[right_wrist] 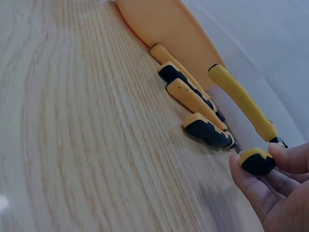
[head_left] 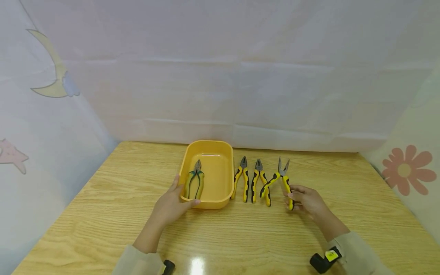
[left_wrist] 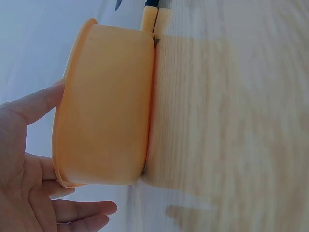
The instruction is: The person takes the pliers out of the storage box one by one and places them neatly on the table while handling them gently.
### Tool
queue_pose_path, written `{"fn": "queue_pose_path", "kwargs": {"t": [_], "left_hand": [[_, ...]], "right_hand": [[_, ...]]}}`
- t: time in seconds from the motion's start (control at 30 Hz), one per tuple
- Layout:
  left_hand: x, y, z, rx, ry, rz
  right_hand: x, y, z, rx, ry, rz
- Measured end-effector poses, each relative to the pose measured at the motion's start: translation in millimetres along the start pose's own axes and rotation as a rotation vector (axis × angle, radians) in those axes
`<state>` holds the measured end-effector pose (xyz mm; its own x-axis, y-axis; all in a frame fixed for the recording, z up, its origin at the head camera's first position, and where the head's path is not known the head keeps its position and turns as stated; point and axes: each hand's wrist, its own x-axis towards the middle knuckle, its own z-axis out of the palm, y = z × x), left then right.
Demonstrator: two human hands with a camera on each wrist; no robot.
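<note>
My right hand (head_left: 307, 200) pinches one yellow-and-black handle of the long-nose pliers (head_left: 286, 183) between thumb and fingers. The pliers' jaws are spread and their other handle swings out to the left. In the right wrist view, the gripped handle's end (right_wrist: 256, 162) shows between the fingertips. On the left, my left hand (head_left: 172, 204) rests at the near left corner of a yellow plastic bin (head_left: 218, 179), thumb at its rim and the other fingers fairly straight. Inside the bin lie combination pliers (head_left: 194, 179) with green-and-yellow handles.
Two more pairs of yellow-and-black pliers, one (head_left: 245, 179) close beside the bin and another (head_left: 259, 179) further right, lie on the wooden table (head_left: 240, 236). A pale cloth backdrop (head_left: 220, 88) rises behind the table and on both sides.
</note>
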<state>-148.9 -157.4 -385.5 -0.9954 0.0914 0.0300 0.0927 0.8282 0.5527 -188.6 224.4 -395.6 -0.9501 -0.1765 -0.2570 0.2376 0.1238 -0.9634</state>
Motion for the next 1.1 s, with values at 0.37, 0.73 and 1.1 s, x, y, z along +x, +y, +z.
{"fn": "queue_pose_path", "kwargs": {"t": [0.37, 0.73, 1.1], "left_hand": [[-1.1, -0.1, -0.5, -0.007, 0.002, 0.002], [0.4, -1.0, 0.9, -0.006, 0.002, -0.002], [0.1, -1.0, 0.9, -0.015, 0.004, -0.001]], "right_hand": [[-5.1, 6.6, -14.7, -0.065, -0.033, -0.005], [-9.7, 12.1, -26.1, -0.052, -0.049, 0.014], [-8.1, 12.6, -29.4, -0.084, -0.034, 0.047]]}}
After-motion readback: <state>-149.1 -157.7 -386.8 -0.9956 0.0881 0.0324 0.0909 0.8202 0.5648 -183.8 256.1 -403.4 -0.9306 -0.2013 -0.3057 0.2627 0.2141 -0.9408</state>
